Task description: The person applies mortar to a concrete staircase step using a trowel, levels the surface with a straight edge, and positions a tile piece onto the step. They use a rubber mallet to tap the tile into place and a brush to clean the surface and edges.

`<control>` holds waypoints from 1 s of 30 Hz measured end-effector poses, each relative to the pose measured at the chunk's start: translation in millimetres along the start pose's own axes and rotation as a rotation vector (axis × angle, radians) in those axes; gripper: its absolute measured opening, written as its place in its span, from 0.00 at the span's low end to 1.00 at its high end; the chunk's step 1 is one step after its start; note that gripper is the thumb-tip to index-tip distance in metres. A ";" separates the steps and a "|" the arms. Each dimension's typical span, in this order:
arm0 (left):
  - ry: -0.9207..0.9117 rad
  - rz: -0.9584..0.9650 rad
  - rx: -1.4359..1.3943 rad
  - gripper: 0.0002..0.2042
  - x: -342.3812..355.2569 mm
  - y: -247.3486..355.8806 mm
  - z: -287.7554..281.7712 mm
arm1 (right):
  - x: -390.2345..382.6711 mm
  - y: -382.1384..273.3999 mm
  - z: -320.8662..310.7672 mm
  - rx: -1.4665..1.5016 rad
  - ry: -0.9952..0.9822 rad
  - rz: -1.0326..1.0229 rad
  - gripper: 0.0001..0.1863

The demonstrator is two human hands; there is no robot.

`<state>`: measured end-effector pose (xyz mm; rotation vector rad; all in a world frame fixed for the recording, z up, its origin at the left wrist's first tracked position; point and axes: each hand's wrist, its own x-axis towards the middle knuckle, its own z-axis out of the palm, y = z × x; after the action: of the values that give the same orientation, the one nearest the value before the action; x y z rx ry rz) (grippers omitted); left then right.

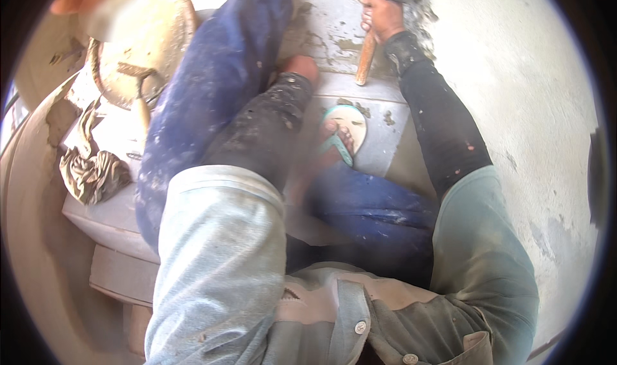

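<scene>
My right hand (384,16) is wrapped round the wooden handle of a mallet (365,59), close below its dark, blocky head at the top edge. The head is beside the wall, near rough grey mortar (421,18). Below it lies a pale tile (328,18) with smears of mortar on its surface. My left hand (302,69) reaches past my bent knee, and only a blurred part beyond the dark sleeve shows. Its fingers are hidden, so what it touches is unclear. My foot in a green-strapped flip-flop (344,136) rests on the step below.
A whitish plaster wall (520,95) runs along the right. At the left stand a round mortar-stained basin (160,27), a tool with a wooden handle (139,108) and a crumpled patterned cloth (93,175). Step edges (109,227) and a curved low wall (32,191) border that side.
</scene>
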<state>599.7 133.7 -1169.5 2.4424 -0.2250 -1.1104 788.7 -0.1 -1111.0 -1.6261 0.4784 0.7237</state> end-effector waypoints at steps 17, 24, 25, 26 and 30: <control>0.063 -0.124 -0.054 0.16 -69.0 40.6 -107.5 | -58.9 -26.6 46.6 0.036 0.059 -0.105 0.13; 0.063 -0.105 -0.096 0.18 -132.6 43.0 -127.1 | -125.3 -115.6 34.9 -0.100 0.233 -0.166 0.08; 0.069 -0.077 -0.113 0.18 -140.0 43.5 -129.8 | -143.7 -139.6 28.9 -0.179 0.298 -0.155 0.07; 0.048 -0.061 -0.119 0.19 -156.2 50.3 -134.6 | -164.7 -161.2 27.6 -0.188 0.291 -0.119 0.07; 0.158 -0.026 -0.358 0.22 -202.0 44.0 -136.9 | -237.6 -199.2 51.5 0.067 0.042 -0.119 0.08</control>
<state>569.5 204.9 -933.9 2.2003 0.0526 -0.8753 741.3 66.0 -807.5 -1.5952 0.4284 0.5797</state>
